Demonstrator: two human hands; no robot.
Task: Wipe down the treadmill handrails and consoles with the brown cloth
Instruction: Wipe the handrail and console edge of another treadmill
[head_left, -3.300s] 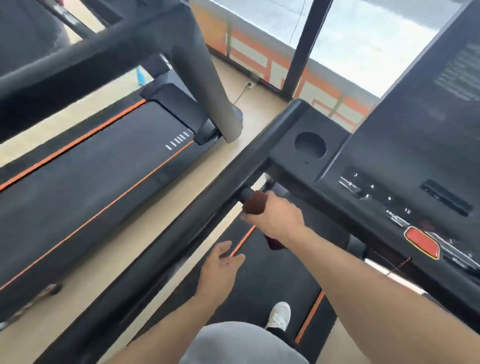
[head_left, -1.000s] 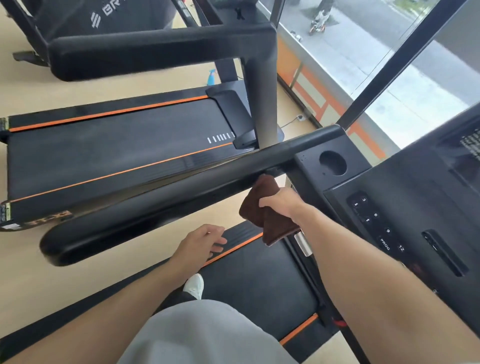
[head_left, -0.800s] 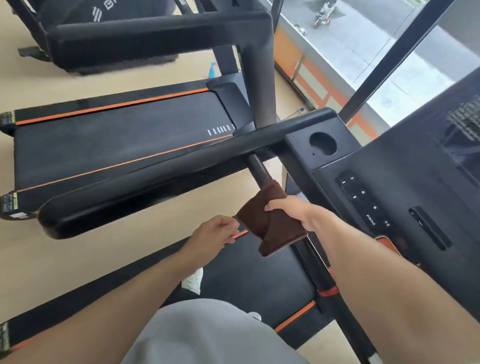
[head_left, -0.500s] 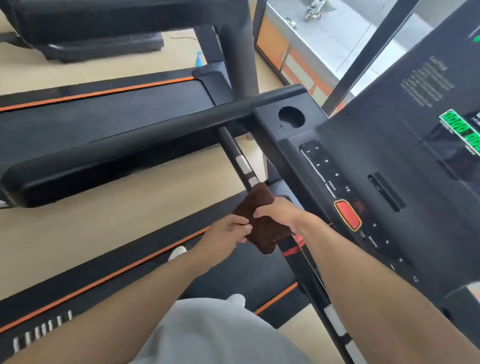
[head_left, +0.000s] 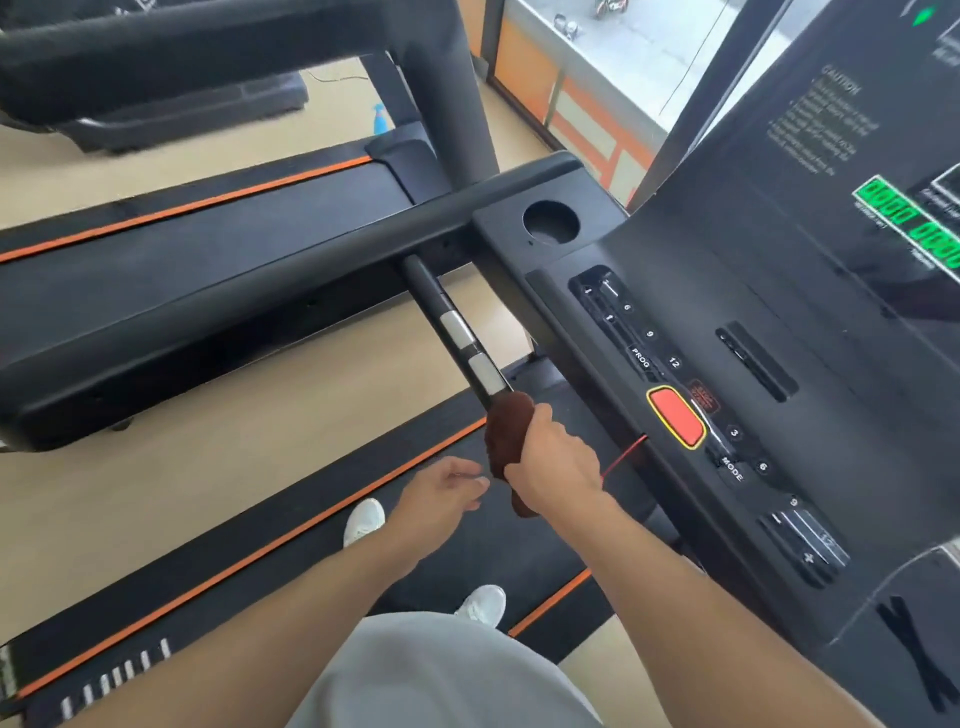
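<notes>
My right hand (head_left: 553, 467) grips the brown cloth (head_left: 508, 434), which is wrapped around the thin black sensor bar (head_left: 451, 328) just below its two silver plates. My left hand (head_left: 441, 496) hovers a little left of the cloth with fingers loosely apart, holding nothing. The thick black side handrail (head_left: 249, 317) runs from lower left up to the console (head_left: 727, 364), which carries number keys, a red stop button (head_left: 675, 423) and a lit green display.
A round cup hole (head_left: 550, 222) sits at the console's left corner. A second treadmill (head_left: 197, 244) with orange stripes lies to the left, its upright post (head_left: 452, 88) rising behind the handrail. A blue spray bottle (head_left: 379, 118) stands on the floor. Windows are ahead.
My right hand slid the cloth down the thin bar toward me, uncovering both silver plates. My left hand came off the cloth and dropped slightly. The view tilted right, showing more console.
</notes>
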